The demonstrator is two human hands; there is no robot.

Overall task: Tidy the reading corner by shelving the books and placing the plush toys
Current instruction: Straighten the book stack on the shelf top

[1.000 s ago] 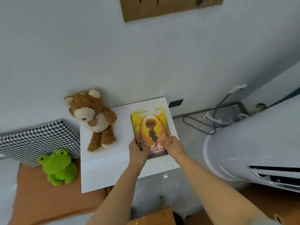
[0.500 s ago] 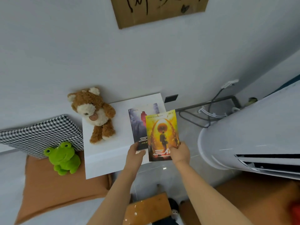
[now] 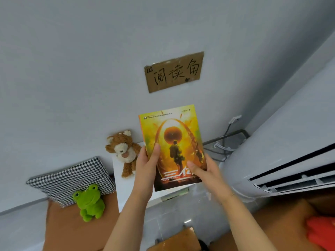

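Grey wall behind, a yellow-orange paperback is held upright in the air above a white counter. Left hand grips its left edge, thumb across the cover; right hand grips the lower right corner. On the counter sits a brown teddy bear; a green frog plush leans on a houndstooth cushion. A cardboard sign hangs above.

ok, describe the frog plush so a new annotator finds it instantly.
Start at the cardboard sign on the wall and drop to the lower left, to the houndstooth cushion. The frog plush sits upright against its front, on a brown mat. It is bright green; the teddy bear nearby is brown.
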